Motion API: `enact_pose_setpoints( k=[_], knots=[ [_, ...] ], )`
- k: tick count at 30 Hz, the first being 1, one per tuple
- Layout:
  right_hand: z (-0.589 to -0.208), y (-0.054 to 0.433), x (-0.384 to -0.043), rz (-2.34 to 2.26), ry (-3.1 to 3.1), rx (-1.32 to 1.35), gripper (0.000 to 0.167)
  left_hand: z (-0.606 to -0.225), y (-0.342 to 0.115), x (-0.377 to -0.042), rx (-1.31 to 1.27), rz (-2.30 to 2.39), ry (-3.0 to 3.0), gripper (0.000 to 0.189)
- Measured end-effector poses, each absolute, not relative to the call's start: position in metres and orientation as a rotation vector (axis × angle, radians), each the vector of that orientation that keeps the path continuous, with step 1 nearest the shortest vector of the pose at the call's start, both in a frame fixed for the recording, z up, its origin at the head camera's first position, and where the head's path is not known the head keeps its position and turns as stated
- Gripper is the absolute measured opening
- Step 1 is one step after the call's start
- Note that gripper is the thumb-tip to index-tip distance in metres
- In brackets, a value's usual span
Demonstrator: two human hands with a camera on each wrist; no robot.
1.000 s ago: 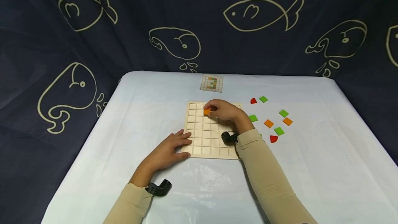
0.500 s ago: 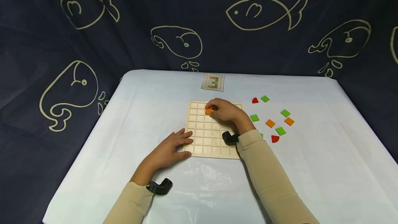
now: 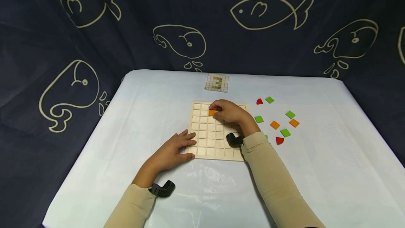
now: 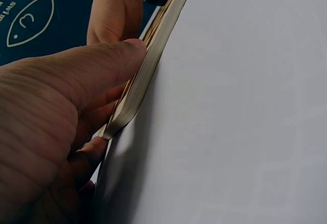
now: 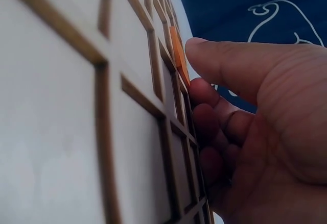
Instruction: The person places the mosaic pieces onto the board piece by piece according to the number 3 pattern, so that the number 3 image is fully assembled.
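Note:
The wooden grid board (image 3: 202, 141) lies in front of the person, its raised strips forming square cells. An orange square tile (image 3: 212, 113) is at a cell in the second row from the far edge, left of the middle. My right hand (image 3: 229, 111) holds this orange tile (image 5: 177, 53) with thumb and fingers at its edges; the palm and forearm cover the right side of the board. My left hand (image 3: 171, 152) rests along the board's near left side with fingers spread. Up close, the left thumb (image 4: 120, 60) lies over the board's edge (image 4: 150, 73).
Right of the board lie loose tiles: several green squares (image 3: 285, 133), two orange squares (image 3: 275, 125) and two red quarter-rounds (image 3: 280, 140). A pattern card (image 3: 216, 82) with a coloured grid lies behind the board. A dark curtain (image 3: 133, 13) with fish drawings hangs beyond the white table (image 3: 316, 171).
The orange tile lies flatter on its cell than a second ago, with the right hand still at it. The left hand stays at the board's edge; the head view has shifted slightly.

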State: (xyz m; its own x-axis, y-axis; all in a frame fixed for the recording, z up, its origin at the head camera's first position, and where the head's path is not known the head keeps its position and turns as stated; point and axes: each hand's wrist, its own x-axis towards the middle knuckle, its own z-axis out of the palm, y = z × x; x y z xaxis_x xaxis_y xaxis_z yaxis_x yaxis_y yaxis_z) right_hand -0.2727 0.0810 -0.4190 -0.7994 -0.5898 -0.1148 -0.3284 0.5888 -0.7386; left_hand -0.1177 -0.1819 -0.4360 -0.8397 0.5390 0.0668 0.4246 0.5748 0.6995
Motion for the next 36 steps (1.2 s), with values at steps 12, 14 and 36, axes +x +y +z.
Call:
enact_pose_setpoints(
  k=[12, 14, 36],
  knots=[
    [-0.418, 0.096, -0.272, -1.222, 2.426, -0.714, 0.029, -0.437, -0.181, -0.120, 0.832, 1.133, 2.638, 0.046],
    [-0.417, 0.102, -0.272, -1.265, 2.419, -0.701, 0.029, -0.437, -0.181, -0.121, 0.839, 1.131, 2.633, 0.046],
    [-0.397, 0.204, -0.274, -1.274, 2.600, -0.471, 0.037, -0.439, -0.181, -0.117, 0.842, 1.094, 2.677, 0.046]
  ],
)
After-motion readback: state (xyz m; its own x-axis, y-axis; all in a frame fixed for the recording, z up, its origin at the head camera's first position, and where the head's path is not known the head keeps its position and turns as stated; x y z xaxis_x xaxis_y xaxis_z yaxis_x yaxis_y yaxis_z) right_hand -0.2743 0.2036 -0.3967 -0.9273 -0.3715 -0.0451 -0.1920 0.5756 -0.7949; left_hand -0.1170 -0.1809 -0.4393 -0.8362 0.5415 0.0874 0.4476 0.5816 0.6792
